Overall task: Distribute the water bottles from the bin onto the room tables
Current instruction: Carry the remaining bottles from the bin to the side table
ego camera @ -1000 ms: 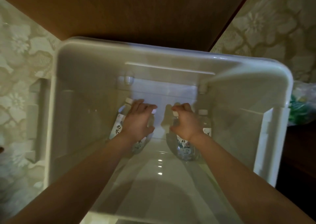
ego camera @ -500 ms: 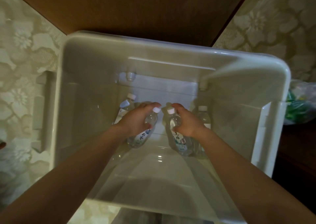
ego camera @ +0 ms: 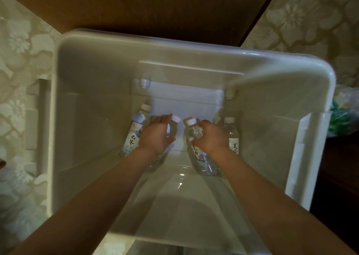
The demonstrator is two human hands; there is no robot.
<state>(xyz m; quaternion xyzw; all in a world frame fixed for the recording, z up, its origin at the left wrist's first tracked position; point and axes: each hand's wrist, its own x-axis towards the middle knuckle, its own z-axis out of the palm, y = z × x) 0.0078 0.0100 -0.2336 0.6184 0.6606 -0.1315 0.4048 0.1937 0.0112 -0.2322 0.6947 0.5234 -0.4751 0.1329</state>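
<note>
Flowery pale carpet (ego camera: 23,79) fills the edges of the head view, and a brown wood panel (ego camera: 155,6) sits out past the hands on the far side. On the carpet is a big whitish plastic bin (ego camera: 194,46). Both bare arms reach down into it, so the hands are low, close to its bottom.

The left hand (ego camera: 155,136) is curled around the first bottle (ego camera: 172,128), gripping the clear upper part, with the white cap poking out past the fingertips. The right hand (ego camera: 210,138) has the second bottle (ego camera: 195,132) the same way, fingers wrapped just under the cap and the label end trailing back under the wrist. The two caps sit close together in the gap between the hands. Can't tell if either bottle is off the bin floor.

On the outer side of the left hand, right beside it, a third bottle (ego camera: 136,132) lies tilted with its cap pointing away. On the outer side of the right hand, a fourth bottle (ego camera: 231,134) sits just beside the wrist, cap also pointing away.

Way off past the right hand, outside the bin, there's a clear plastic bag (ego camera: 343,118) with something green in it.
</note>
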